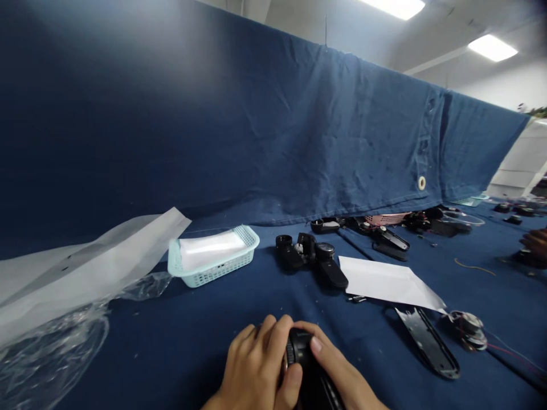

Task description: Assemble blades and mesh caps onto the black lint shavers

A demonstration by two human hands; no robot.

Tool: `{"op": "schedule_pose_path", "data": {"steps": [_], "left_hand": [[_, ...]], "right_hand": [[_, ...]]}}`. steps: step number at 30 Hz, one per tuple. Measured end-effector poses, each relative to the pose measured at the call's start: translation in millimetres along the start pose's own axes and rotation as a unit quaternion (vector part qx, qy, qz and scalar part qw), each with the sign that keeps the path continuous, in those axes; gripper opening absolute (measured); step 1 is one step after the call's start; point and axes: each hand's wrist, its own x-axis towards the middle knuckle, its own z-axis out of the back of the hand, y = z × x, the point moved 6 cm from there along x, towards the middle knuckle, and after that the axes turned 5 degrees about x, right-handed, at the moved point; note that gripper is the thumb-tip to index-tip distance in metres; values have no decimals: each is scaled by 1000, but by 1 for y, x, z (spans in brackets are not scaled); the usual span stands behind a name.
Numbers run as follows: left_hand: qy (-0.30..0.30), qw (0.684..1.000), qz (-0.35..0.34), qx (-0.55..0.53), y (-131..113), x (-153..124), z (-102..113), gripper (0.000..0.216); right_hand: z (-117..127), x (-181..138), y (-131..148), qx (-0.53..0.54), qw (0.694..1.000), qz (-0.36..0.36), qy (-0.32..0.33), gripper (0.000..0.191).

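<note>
No writing can be read on anything here. At the near edge of the blue-covered table [179, 341], both my hands close around a black device [304, 356]: my left hand [256, 370] wraps it from the left, fingers curled over the top and thumb pressed against its ribbed round end, while my right hand [342, 376] grips it from the right, thumb laid across the top. A pale green basket [213, 267], farther off to the left, holds a white sheet or pad. Left of it lie a white bag [85, 267] and crumpled clear plastic [51, 353]. Beyond my hands sit black parts [310, 256], a white paper [384, 282] just to their right, and near right a long black plate [427, 341] beside a small motor [470, 330]. A blue cloth [256, 125] hangs along the far side.
</note>
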Motion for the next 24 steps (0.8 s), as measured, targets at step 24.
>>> {"op": "schedule_pose_path", "data": {"steps": [24], "left_hand": [[108, 987, 17, -119, -1, 6, -3, 35]], "right_hand": [[-5, -1, 14, -3, 1000, -20, -4, 52]]}}
